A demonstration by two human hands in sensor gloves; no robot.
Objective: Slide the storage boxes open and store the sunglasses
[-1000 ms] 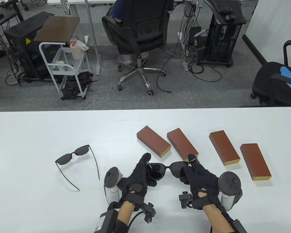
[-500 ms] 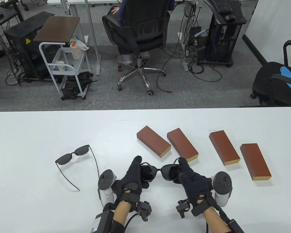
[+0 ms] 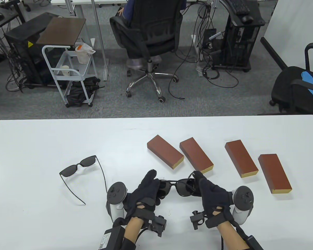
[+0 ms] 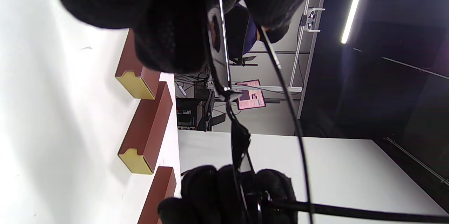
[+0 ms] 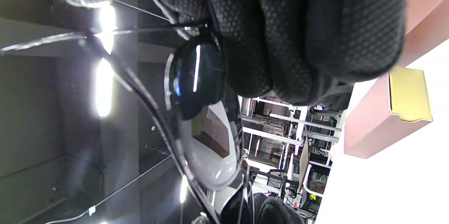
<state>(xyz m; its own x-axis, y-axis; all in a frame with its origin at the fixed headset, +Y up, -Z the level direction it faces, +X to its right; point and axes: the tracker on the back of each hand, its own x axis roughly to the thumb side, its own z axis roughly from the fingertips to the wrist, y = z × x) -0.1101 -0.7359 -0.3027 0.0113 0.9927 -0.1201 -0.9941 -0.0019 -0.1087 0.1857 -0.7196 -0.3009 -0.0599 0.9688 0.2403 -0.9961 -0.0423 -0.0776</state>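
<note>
Leftmost, spare sunglasses (image 3: 79,169) lie unfolded on the white table (image 3: 28,145). Next, the left hand (image 3: 146,191) and right hand (image 3: 211,191) each curl around one end of dark sunglasses (image 3: 178,186), holding them above the table's front. Beyond and rightwards, four brown boxes (image 3: 241,158) lie closed.

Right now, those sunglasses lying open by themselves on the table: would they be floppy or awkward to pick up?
The open sunglasses have long, thin temples, so they would probably flex and swing at the hinges. They look slight, so likely light and easy to skid across the smooth table. The lenses may smudge or scratch.
</note>
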